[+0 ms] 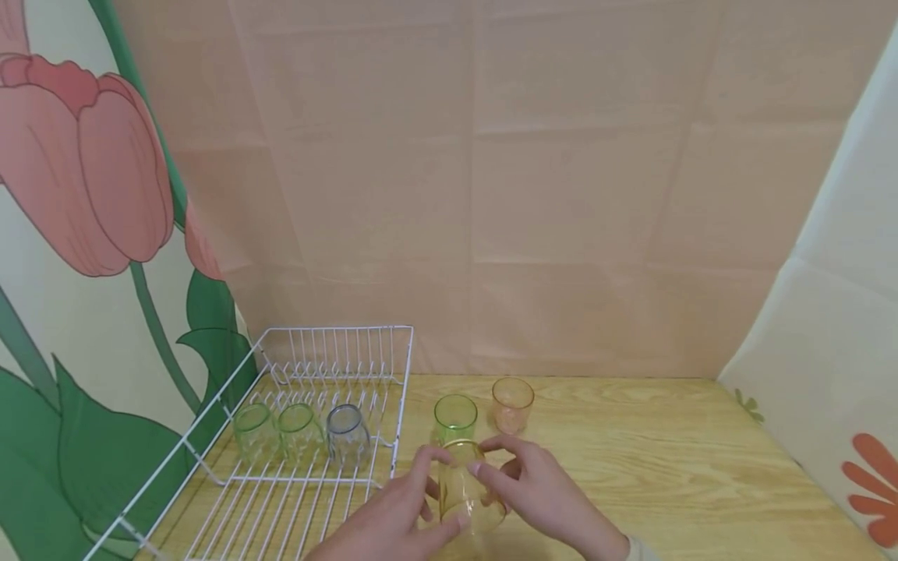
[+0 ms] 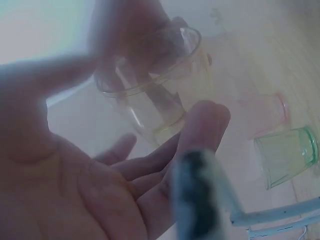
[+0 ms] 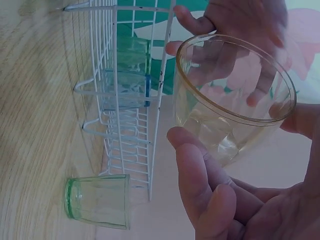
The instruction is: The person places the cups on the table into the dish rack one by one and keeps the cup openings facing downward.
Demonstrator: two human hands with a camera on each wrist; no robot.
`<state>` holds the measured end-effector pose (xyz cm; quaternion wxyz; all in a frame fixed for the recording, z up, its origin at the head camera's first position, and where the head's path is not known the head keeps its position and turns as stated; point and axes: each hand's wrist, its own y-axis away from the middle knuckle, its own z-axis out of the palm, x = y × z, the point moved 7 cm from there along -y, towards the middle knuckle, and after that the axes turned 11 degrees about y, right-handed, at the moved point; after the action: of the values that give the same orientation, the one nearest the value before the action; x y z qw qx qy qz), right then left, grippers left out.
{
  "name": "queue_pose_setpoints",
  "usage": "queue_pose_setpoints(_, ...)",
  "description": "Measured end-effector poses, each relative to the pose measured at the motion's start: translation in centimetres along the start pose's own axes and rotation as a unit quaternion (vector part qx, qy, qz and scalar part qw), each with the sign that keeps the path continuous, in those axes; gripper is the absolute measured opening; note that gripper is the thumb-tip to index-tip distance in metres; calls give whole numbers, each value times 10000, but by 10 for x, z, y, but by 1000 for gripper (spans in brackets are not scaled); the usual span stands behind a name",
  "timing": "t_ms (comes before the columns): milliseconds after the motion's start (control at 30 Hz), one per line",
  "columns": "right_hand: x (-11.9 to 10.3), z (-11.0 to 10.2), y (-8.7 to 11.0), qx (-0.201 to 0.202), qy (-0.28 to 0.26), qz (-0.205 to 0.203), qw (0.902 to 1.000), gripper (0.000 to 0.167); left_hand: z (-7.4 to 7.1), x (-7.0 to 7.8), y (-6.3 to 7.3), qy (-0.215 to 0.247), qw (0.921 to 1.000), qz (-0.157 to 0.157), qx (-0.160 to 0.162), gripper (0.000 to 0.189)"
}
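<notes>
A clear yellow glass (image 1: 463, 483) is between my two hands, tilted with its wide rim toward me. My left hand (image 1: 400, 506) grips its left side, index finger at the far end and thumb near the rim. From the right, my right hand (image 1: 540, 487) holds it, with the thumb by the rim and the fingers along the wall in the right wrist view. Just beyond the hands, a green glass (image 1: 456, 417) stands on the table, partly covered by the yellow one. A pale orange glass (image 1: 512, 405) stands behind and to its right.
At the left is a white wire dish rack (image 1: 403, 389). In it stand two green glasses, one at the left (image 1: 254, 428) and one in the middle (image 1: 300, 428), and a bluish glass (image 1: 347, 432). A pinkish cloth wall (image 1: 491, 234) closes off the back of the wooden table (image 1: 666, 452).
</notes>
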<state>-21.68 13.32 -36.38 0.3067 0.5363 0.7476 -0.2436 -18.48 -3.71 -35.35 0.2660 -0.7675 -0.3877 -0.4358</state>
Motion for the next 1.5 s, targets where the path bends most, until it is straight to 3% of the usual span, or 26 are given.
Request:
queue_pose_setpoints(100, -2, -1, 1, -3, 102, 4, 9999, 56, -3, -1, 0, 134, 9995, -99, 263, 55)
queue_pose_setpoints(233, -5, -1, 2, -19, 114, -61, 9999, 59, -6, 2, -1, 178, 9987, 36, 485, 58)
queue_pose_setpoints(600, -13, -6, 7, 203, 228, -184, 9994, 61, -10, 7, 2, -157, 9963, -118, 842, 67)
queue_pose_setpoints(1000, -18, -6, 9, 286, 167, -378, 9987, 57, -13, 6, 0, -151, 9949, -214, 978, 61)
queue_pose_setpoints(1200, -17, -5, 10, 238, 202, -359, 9989, 57, -14, 5, -1, -187, 9949, -112, 984, 58)
queue_pose_setpoints(1500, -19, -5, 12, 349, 476, -700, 9958, 52, -16, 8, 2, -245, 9942, -73, 1047, 57)
